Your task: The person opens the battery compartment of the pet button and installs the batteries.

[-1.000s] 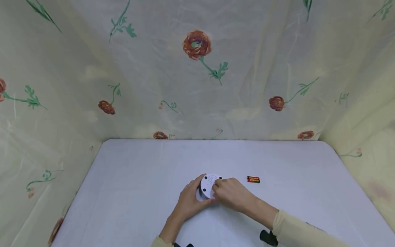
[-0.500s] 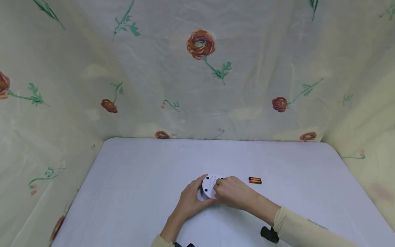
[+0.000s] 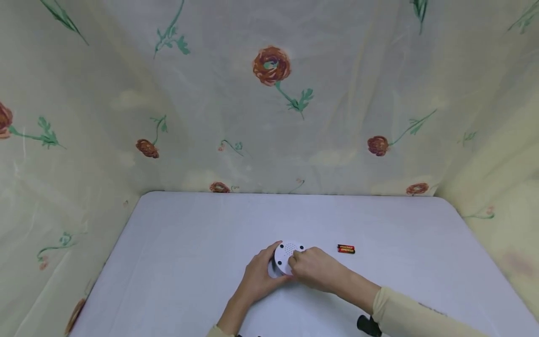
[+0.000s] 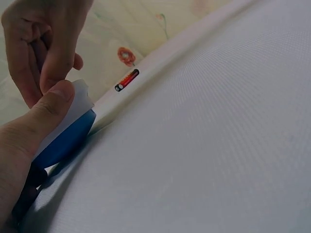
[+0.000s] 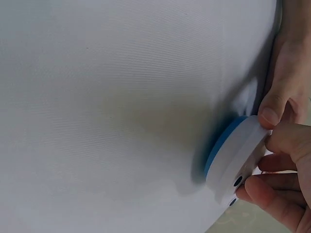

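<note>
A round white device [image 3: 283,255] with a perforated face, black feet and a blue underside [image 4: 68,141] is tilted up off the table. My left hand [image 3: 258,273] holds it by the rim, thumb at the near edge and fingers around the far left. My right hand [image 3: 316,269] has its fingers curled against the perforated face. In the right wrist view, its thumb and fingertips [image 5: 257,189] touch the device's edge and face beside the black feet. The fingers hide part of that face, and whether they pinch anything small cannot be told.
What appear to be two red and black batteries [image 3: 346,249] lie side by side, right of the device. The white table [image 3: 189,243] is bounded by flower-printed curtains [image 3: 320,154] behind and on both sides. A black wrist mount [image 3: 369,326] shows under the right sleeve.
The head view shifts slightly. Both hands keep their places on the device, and the batteries stay where they were.
</note>
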The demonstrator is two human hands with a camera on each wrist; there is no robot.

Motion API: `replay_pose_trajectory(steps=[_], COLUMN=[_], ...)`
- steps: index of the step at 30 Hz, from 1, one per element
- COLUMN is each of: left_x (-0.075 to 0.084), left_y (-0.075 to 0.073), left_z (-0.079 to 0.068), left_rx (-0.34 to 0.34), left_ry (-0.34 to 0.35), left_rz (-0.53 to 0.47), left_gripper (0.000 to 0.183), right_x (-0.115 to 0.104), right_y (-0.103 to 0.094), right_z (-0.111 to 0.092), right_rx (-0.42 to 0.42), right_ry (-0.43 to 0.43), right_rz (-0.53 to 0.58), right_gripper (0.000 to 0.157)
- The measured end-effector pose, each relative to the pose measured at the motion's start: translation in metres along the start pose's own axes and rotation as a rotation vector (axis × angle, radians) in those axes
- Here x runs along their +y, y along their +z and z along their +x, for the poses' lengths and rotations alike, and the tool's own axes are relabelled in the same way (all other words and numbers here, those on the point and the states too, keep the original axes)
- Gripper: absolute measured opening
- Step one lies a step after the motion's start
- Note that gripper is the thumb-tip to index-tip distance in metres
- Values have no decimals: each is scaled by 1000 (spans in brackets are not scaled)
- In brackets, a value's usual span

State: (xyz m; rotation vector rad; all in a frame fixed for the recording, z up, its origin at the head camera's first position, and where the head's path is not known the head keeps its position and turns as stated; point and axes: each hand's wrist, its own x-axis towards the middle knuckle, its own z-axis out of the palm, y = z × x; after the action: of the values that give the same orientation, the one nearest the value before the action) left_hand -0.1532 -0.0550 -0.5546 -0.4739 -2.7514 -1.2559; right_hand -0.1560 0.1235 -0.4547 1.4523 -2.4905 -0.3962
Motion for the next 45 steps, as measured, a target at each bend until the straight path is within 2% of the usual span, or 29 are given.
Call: replay_pose_trajectory(steps=[15,22,27,34,38,40,42,45], left_x=[-2,-2,-1,-1,-1,0,0,-1], left_y=[2,0,-1,-2,-2,-3,-2,-1], left_z=[-7,-4,-5,-4,-3,-2,-2,-2], left_rx=[-5,-3,2,14,8,-3,-10,-24], left_ry=[-44,-40,-23,14,6,-5,-10,-9], left_rz=[-30,-11,2,-9,0,4,7,11], left_gripper=[89,87,87,93,93,93,93,92], right_x=[-7,-10,-9,-1,-1,-1,-1,2], right_y=[3,5,3,-1,3,5,6,5], right_z=[3,1,-1,-3,-4,-4,-4,-4], right_rx=[-3,41,58,64,76,83,69,44], right_ry=[-28,12,50,108,121,101,96,98], right_rz=[-53,-56,5,92,118,86,71,114], right_gripper=[29,31,30,9,13,12,11,11])
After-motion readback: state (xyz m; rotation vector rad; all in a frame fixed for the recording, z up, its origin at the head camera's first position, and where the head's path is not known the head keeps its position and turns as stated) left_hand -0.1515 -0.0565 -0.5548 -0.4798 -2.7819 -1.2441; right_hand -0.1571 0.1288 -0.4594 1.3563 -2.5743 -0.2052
